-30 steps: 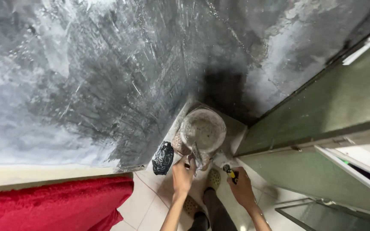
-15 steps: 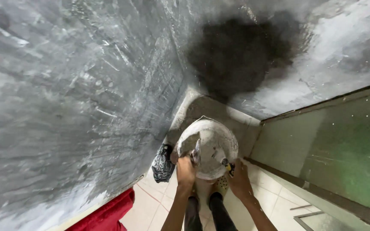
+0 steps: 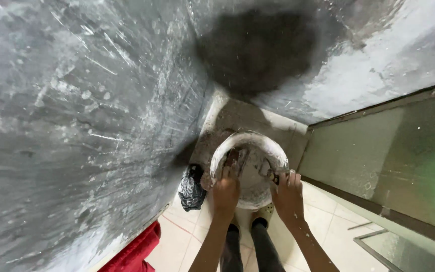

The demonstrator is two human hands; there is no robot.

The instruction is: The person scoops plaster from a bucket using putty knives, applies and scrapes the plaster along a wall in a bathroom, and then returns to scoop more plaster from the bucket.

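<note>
A round white bucket point(image 3: 278, 151), smeared with grey paste, stands on the tiled floor at the foot of the wall. My left hand point(image 3: 226, 194) is over its near left side, closed on a flat trowel point(image 3: 233, 160) whose blade reaches into the bucket. My right hand point(image 3: 289, 197) is at the bucket's right rim, closed on a small scraper tool point(image 3: 270, 173) with a dark handle, its blade inside the bucket. My legs and shoes show just below the bucket.
A grey plastered wall point(image 3: 76, 111) with a dark wet patch point(image 3: 258, 50) rises ahead. A black plastic bag point(image 3: 192, 189) lies left of the bucket. Red cloth point(image 3: 132, 252) sits bottom left. A green glass door panel point(image 3: 393, 156) is on the right.
The view has swung down and closer to the bucket. Both hands have moved forward from the floor in front of the bucket to its rim, with the tools now inside it.
</note>
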